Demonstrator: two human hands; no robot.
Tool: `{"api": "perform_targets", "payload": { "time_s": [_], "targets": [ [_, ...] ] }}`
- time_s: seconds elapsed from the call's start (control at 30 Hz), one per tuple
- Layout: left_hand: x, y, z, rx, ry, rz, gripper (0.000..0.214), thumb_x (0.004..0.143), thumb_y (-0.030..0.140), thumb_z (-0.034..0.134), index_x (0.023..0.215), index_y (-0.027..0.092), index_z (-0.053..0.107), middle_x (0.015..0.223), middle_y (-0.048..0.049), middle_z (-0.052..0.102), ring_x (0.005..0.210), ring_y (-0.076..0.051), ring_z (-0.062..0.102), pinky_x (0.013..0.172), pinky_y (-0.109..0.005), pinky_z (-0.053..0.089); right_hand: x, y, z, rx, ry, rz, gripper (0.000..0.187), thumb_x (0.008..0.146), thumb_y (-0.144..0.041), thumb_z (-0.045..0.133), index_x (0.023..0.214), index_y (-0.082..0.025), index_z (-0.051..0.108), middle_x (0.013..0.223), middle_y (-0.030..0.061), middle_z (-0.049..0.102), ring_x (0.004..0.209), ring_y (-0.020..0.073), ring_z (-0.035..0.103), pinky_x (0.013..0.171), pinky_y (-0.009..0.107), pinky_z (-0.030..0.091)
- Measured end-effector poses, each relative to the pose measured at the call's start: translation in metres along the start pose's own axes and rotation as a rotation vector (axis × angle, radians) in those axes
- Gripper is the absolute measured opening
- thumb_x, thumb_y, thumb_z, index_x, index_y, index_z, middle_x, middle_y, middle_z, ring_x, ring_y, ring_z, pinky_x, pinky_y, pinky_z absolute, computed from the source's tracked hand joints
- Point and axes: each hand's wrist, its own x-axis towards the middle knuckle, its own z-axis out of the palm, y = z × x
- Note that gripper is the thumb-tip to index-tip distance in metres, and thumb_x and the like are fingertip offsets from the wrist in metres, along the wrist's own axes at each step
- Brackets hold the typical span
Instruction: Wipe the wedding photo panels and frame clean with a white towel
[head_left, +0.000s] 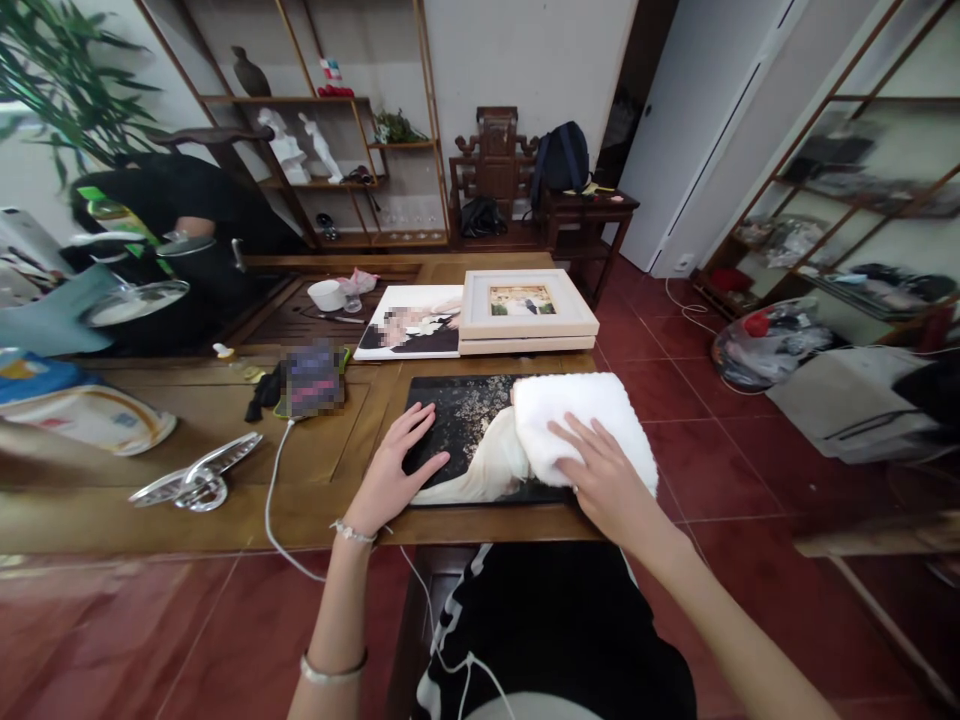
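Note:
A dark photo panel (457,440) lies flat at the front edge of the wooden table, showing a pale flowing dress and light blossoms. My left hand (401,465) rests on the panel's left edge, fingers stretched out and thumb apart, holding nothing. Under my right hand (604,475) is a white fluffy cloth (600,410), spread over the right part of the panel and hiding it there. The right fingers lie flat and spread on top of the cloth, pressing on it rather than wrapped round it.
Behind the panel lie a white-edged photo print (409,325) and stacked light wooden picture frames (529,310). To the left are a phone (311,380) on a white cable, a shiny metal ornament (199,475) and a tissue pack (82,400). A person (187,200) sits across the table.

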Motion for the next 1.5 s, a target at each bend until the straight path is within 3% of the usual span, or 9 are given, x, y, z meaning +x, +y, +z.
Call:
{"api": "perform_targets", "payload": {
  "time_s": [0.17, 0.3, 0.5, 0.63, 0.73, 1.0, 1.17, 1.3, 1.5],
  "targets": [
    [0.0, 0.003, -0.001, -0.01, -0.004, -0.01, 0.053, 0.087, 0.04, 0.058, 0.137, 0.025, 0.047, 0.145, -0.0091, 0.045, 0.139, -0.027, 0.033, 0.113, -0.053, 0.028, -0.036, -0.037, -0.033, 0.089, -0.07, -0.026, 0.045, 0.063, 0.007, 0.042, 0.09, -0.021, 0.067, 0.141, 0.0079, 0.049, 0.137, 0.0317, 0.034, 0.106, 0.057, 0.038],
    [0.0, 0.003, -0.001, -0.013, 0.007, 0.014, 0.053, 0.086, 0.04, 0.059, 0.135, 0.024, 0.049, 0.143, -0.0099, 0.047, 0.139, -0.027, 0.034, 0.112, -0.053, 0.03, -0.031, -0.029, -0.043, 0.203, -0.108, -0.007, 0.054, 0.057, 0.004, 0.043, 0.095, -0.025, 0.067, 0.136, 0.0018, 0.054, 0.133, 0.0271, 0.041, 0.108, 0.051, 0.039],
    [0.0, 0.002, -0.002, 0.007, 0.007, 0.017, 0.054, 0.085, 0.039, 0.061, 0.136, 0.024, 0.048, 0.143, -0.0092, 0.047, 0.138, -0.027, 0.035, 0.112, -0.052, 0.031, 0.025, 0.017, -0.015, 0.274, -0.116, -0.021, 0.045, 0.068, -0.001, 0.051, 0.105, -0.021, 0.066, 0.131, 0.0107, 0.057, 0.138, 0.0298, 0.031, 0.113, 0.059, 0.022],
    [0.0, 0.001, -0.002, 0.006, 0.011, 0.025, 0.054, 0.086, 0.038, 0.061, 0.137, 0.024, 0.047, 0.143, -0.009, 0.047, 0.138, -0.026, 0.035, 0.113, -0.051, 0.03, 0.059, 0.041, 0.006, 0.221, -0.119, -0.027, 0.039, 0.078, -0.003, 0.051, 0.112, -0.017, 0.062, 0.143, 0.0136, 0.046, 0.139, 0.0321, 0.03, 0.11, 0.062, 0.025],
    [0.0, 0.002, -0.001, -0.003, 0.014, 0.015, 0.054, 0.086, 0.038, 0.061, 0.137, 0.024, 0.047, 0.144, -0.0089, 0.047, 0.138, -0.025, 0.035, 0.114, -0.049, 0.029, 0.067, 0.046, 0.011, 0.172, -0.114, -0.018, 0.038, 0.078, -0.003, 0.051, 0.113, -0.015, 0.061, 0.142, 0.0164, 0.047, 0.138, 0.033, 0.032, 0.109, 0.062, 0.027],
    [-0.002, -0.001, 0.0, -0.014, 0.026, -0.025, 0.046, 0.093, 0.035, 0.049, 0.136, 0.021, 0.048, 0.147, -0.0097, 0.042, 0.138, -0.023, 0.035, 0.115, -0.046, 0.026, 0.019, 0.002, -0.02, 0.261, -0.176, -0.067, 0.034, 0.075, 0.001, 0.047, 0.1, -0.016, 0.064, 0.142, 0.0144, 0.047, 0.139, 0.0293, 0.031, 0.112, 0.059, 0.027],
    [0.0, -0.004, -0.001, -0.035, 0.013, -0.026, 0.045, 0.092, 0.033, 0.049, 0.136, 0.022, 0.047, 0.147, -0.0084, 0.042, 0.138, -0.022, 0.035, 0.116, -0.045, 0.026, -0.013, -0.025, -0.05, 0.353, -0.362, -0.075, 0.035, 0.07, 0.002, 0.045, 0.09, -0.018, 0.064, 0.148, 0.0073, 0.04, 0.142, 0.0262, 0.022, 0.115, 0.058, 0.021],
    [0.006, -0.002, -0.005, -0.005, 0.028, -0.017, 0.046, 0.09, 0.034, 0.054, 0.134, 0.022, 0.05, 0.141, -0.0088, 0.047, 0.132, -0.023, 0.043, 0.113, -0.044, 0.031, -0.014, -0.022, -0.058, 0.378, -0.421, -0.058, 0.029, 0.07, 0.0, 0.046, 0.086, -0.017, 0.063, 0.149, 0.0082, 0.039, 0.142, 0.0258, 0.022, 0.116, 0.054, 0.02],
    [0.011, 0.001, -0.005, -0.029, 0.0, -0.026, 0.044, 0.093, 0.035, 0.048, 0.134, 0.02, 0.05, 0.147, -0.009, 0.042, 0.135, -0.023, 0.039, 0.115, -0.043, 0.028, 0.016, 0.006, -0.047, 0.383, -0.255, 0.021, 0.027, 0.086, -0.011, 0.044, 0.103, -0.018, 0.063, 0.139, 0.0119, 0.051, 0.137, 0.0252, 0.034, 0.112, 0.046, 0.032]
  ]
}}
